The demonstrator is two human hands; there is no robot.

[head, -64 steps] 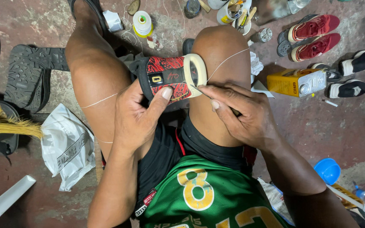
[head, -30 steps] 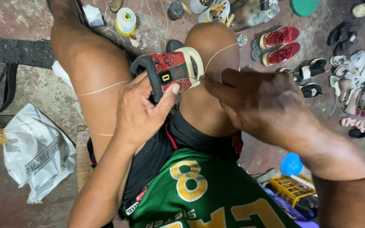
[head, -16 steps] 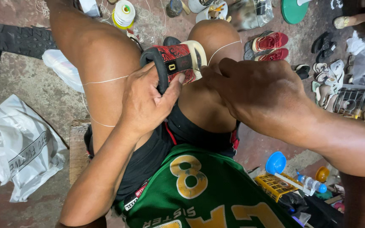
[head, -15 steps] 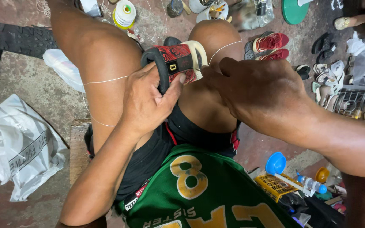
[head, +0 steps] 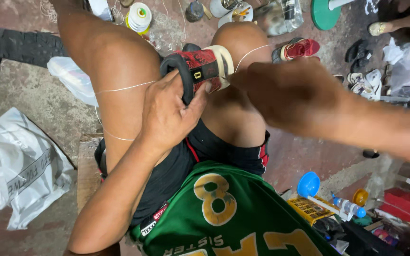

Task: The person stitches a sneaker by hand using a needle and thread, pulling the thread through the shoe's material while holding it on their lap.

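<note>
A red and black shoe [head: 196,70] with a pale sole rim lies between my knees. My left hand [head: 169,114] grips its black upper edge from below, thumb against the side. My right hand [head: 288,92] is closed by the sole's rim on the right, pinching something too small to make out. A thin white thread [head: 122,88] runs across my left thigh, and another strand [head: 252,50] crosses my right knee toward the shoe.
A spool of white thread [head: 139,17] and small cans stand on the floor beyond my knees. Red shoes [head: 300,49] and sandals [head: 359,78] lie at the right. A white plastic bag [head: 17,166] is at the left, a blue funnel [head: 308,184] at lower right.
The view has swung left and closer to the knees. Both hands stay on the shoe, with my right hand drawn slightly right along the sole rim.
</note>
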